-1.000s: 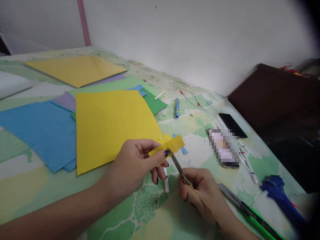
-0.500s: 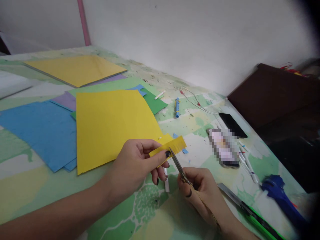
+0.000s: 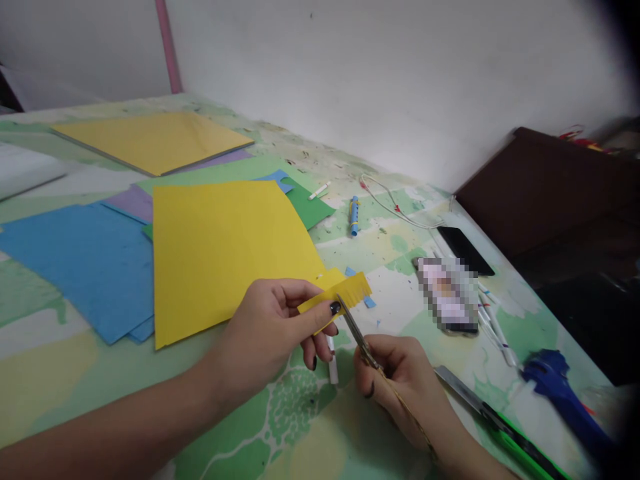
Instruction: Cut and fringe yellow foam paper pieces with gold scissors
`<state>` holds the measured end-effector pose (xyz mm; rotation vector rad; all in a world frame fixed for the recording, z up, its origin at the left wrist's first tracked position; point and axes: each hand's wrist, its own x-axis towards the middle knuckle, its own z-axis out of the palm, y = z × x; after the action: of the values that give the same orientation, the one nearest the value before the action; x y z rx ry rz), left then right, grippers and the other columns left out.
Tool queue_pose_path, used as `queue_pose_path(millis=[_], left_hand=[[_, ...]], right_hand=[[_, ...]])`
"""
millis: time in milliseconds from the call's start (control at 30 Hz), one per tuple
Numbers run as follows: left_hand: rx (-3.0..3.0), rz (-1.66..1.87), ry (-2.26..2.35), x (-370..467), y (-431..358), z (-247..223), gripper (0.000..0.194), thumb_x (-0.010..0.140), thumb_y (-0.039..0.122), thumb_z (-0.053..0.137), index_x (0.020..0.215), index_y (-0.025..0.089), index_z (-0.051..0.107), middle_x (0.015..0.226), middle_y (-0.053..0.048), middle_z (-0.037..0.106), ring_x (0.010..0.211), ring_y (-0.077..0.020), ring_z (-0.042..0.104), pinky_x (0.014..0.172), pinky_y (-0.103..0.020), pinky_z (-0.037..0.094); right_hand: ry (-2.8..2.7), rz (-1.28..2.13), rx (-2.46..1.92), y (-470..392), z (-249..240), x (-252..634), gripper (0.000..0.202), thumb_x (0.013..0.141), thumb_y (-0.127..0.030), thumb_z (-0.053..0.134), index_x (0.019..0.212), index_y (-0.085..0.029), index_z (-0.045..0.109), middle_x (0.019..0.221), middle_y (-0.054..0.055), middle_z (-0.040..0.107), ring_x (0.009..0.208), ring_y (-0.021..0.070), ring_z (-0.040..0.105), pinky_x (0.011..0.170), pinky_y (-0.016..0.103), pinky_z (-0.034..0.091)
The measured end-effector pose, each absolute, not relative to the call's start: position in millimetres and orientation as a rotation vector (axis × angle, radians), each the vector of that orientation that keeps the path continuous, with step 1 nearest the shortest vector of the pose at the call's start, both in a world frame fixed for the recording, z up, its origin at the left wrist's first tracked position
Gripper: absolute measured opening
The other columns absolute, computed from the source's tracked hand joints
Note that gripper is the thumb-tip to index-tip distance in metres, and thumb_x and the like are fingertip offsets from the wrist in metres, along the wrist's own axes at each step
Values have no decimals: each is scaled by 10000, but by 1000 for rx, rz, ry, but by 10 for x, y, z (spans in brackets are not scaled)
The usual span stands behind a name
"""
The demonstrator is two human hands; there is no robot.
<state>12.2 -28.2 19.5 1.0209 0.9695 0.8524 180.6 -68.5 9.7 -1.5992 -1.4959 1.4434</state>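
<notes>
Between the thumb and fingers of my left hand (image 3: 280, 317) is a narrow yellow paper strip (image 3: 357, 291), its lower edge cut into a fringe toward the right end. My right hand (image 3: 407, 383) grips a pair of scissors (image 3: 356, 331) with gold-coloured handles. The blade tips meet the strip just beside my left thumb. Behind my left hand lies a large yellow paper sheet (image 3: 225, 247). A white stick-like piece (image 3: 333, 365) lies on the table below the strip, partly hidden by my fingers.
Blue paper sheets (image 3: 85, 260) lie at left, and a yellow pad (image 3: 155, 140) farther back. A small blue paper roll (image 3: 355, 217) stands beyond the strip. On the right are a phone (image 3: 447, 293), a green box cutter (image 3: 505, 427), a blue tape dispenser (image 3: 550, 380) and several pens (image 3: 497, 330).
The scissors' handles have closed a little, with my right thumb shifting slightly left. My left hand and the strip stay almost in place.
</notes>
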Motion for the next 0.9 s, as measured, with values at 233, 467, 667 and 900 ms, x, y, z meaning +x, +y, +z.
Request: queue_pose_path(millis=[233, 467, 667, 900], left_hand=[[1037, 840, 967, 111, -280, 193, 133, 742, 204, 602, 630, 133, 609, 462, 26, 597, 363, -66, 531, 351, -136, 406], [1041, 840, 994, 117, -276, 197, 116, 730, 206, 608, 645, 128, 618, 469, 19, 600, 349, -72, 521, 354, -155, 412], [1028, 840, 960, 116, -283, 187, 130, 742, 192, 600, 631, 126, 613, 467, 20, 601, 348, -64, 520, 352, -141, 411], [1017, 846, 911, 115, -270, 188, 132, 748, 187, 596, 637, 119, 616, 477, 15, 608, 363, -67, 529, 365, -141, 426]], right_hand=[[-1499, 1435, -1640, -691, 106, 1809, 409, 593, -464, 699, 472, -164, 449, 425, -75, 278, 428, 59, 241, 391, 206, 162], [-1555, 1372, -1675, -704, 88, 1819, 388, 617, -445, 669, 466, -169, 441, 430, -70, 275, 434, 65, 246, 395, 208, 168], [-1572, 1352, -1666, -691, 68, 1828, 337, 630, -382, 646, 470, -175, 433, 425, -67, 283, 428, 66, 244, 385, 202, 168], [-1574, 1343, -1647, -702, 53, 1826, 407, 629, -460, 660, 471, -174, 417, 439, -66, 272, 440, 67, 239, 394, 211, 165]])
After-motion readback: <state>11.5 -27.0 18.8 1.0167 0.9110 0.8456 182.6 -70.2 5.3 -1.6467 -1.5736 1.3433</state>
